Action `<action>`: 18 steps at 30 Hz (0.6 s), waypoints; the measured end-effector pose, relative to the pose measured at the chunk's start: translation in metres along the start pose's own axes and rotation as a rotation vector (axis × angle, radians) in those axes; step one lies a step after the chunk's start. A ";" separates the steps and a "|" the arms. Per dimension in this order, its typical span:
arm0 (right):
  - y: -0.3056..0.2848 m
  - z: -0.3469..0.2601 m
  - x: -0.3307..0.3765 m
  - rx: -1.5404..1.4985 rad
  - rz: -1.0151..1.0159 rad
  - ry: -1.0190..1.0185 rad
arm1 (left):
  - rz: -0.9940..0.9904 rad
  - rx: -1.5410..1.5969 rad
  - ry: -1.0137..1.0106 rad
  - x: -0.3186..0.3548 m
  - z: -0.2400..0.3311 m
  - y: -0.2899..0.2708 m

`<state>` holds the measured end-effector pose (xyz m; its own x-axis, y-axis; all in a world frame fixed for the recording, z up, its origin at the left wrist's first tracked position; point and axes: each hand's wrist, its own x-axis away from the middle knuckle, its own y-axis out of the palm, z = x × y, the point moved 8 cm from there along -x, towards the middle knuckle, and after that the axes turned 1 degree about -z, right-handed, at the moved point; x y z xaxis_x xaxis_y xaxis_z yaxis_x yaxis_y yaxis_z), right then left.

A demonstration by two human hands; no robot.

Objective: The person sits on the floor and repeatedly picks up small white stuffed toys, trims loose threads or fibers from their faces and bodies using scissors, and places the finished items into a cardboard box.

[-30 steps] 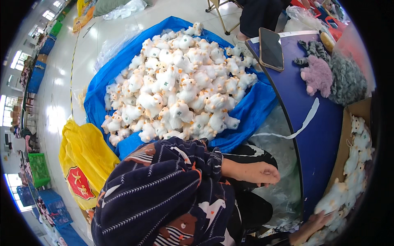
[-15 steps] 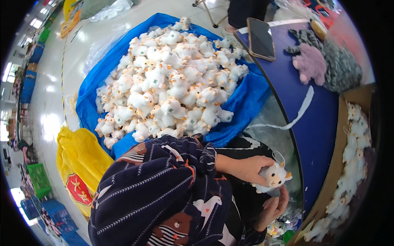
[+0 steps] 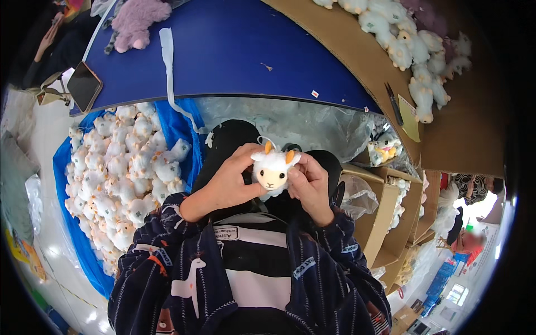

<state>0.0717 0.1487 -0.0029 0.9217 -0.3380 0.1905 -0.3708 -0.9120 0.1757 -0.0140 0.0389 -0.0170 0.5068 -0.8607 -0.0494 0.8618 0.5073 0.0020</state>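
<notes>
Above my lap I hold a small white plush goat (image 3: 273, 172) with orange horns, dark eyes and a thin loop at its head. Its face is turned up toward me. My left hand (image 3: 231, 177) grips it from the left, thumb beside its cheek. From the other side my right hand (image 3: 310, 184) pinches it near the ear and horn, with the thumb in front. The toy's lower body is mostly hidden behind its head and my fingers.
A blue sack (image 3: 72, 223) heaped with similar plush toys (image 3: 111, 184) stands at left. Ahead is a blue table (image 3: 223, 61) with a phone (image 3: 85, 86), a white strip (image 3: 169, 72) and a pink plush (image 3: 137, 25). Cardboard boxes (image 3: 385, 223) and black-handled snips (image 3: 394, 103) are at right.
My view has swung right from the sack toward the table and my lap. The goat now sits between both hands; my right hand, formerly just below it, has closed on its side.
</notes>
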 end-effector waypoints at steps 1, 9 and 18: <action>-0.001 -0.001 0.002 -0.013 0.011 -0.017 | -0.005 0.016 -0.016 -0.001 -0.001 0.002; -0.009 -0.009 0.002 0.071 0.012 -0.060 | 0.071 -0.216 0.100 -0.001 0.011 0.009; -0.017 0.004 0.003 -0.234 -0.066 -0.043 | 0.220 -0.646 0.404 -0.003 0.045 0.013</action>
<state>0.0811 0.1618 -0.0094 0.9469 -0.2936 0.1309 -0.3213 -0.8553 0.4064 -0.0029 0.0463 0.0277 0.5096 -0.7178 -0.4745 0.4955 0.6956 -0.5202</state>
